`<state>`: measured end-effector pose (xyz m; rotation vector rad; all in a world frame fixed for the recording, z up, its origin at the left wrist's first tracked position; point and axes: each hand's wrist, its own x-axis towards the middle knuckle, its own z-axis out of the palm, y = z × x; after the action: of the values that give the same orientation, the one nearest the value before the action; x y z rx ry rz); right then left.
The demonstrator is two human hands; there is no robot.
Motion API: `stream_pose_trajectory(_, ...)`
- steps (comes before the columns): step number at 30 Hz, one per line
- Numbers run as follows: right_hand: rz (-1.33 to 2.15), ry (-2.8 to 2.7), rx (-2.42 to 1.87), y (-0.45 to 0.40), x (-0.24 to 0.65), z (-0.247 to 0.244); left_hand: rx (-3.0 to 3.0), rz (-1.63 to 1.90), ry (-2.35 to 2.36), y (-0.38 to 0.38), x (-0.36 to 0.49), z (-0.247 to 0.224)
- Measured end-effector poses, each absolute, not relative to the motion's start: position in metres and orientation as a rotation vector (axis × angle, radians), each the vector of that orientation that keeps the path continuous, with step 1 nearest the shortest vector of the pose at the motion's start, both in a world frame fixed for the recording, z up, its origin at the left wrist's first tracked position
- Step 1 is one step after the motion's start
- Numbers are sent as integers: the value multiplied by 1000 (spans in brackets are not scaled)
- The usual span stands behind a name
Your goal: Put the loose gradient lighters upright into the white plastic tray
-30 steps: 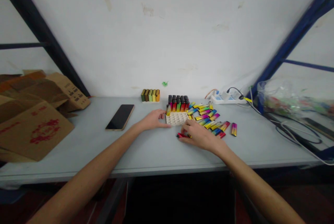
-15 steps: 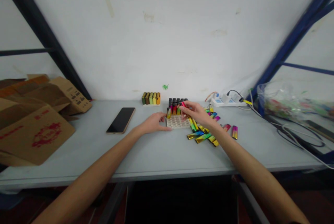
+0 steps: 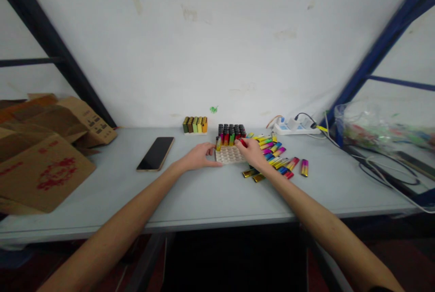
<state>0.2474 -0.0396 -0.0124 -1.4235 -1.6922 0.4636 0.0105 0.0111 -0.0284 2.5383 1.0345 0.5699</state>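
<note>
A white tray [image 3: 231, 155] with rows of small holes lies on the table, several lighters [image 3: 231, 138] standing upright along its back part. My left hand [image 3: 199, 157] holds the tray's left end, thumb along the front corner and fingers curled beside a gold lighter [image 3: 218, 143]. In my right hand [image 3: 253, 153], a red lighter [image 3: 242, 142] is pinched over the tray's right side, its lower end hidden by the fingers. Loose metallic-coloured lighters [image 3: 279, 151] lie heaped to the right, partly under my right wrist.
A second block of lighters [image 3: 195, 125] stands at the back left. A phone [image 3: 156, 153] lies left of my left hand. Cardboard boxes [image 3: 64, 169] fill the far left. Rightward are a power strip [image 3: 295, 129], cables [image 3: 377, 165] and a clear plastic bag [image 3: 360, 122].
My right hand has lowered towards the tray with the red lighter, and its fingers now point down more. The left hand keeps its place at the tray. The whole view has shifted slightly.
</note>
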Motion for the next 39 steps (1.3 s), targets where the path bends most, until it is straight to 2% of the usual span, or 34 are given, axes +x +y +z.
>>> stream_pose_trajectory(39,357,-1838,-1426,-42,247,-10,2535,583,1027,8,10,-25)
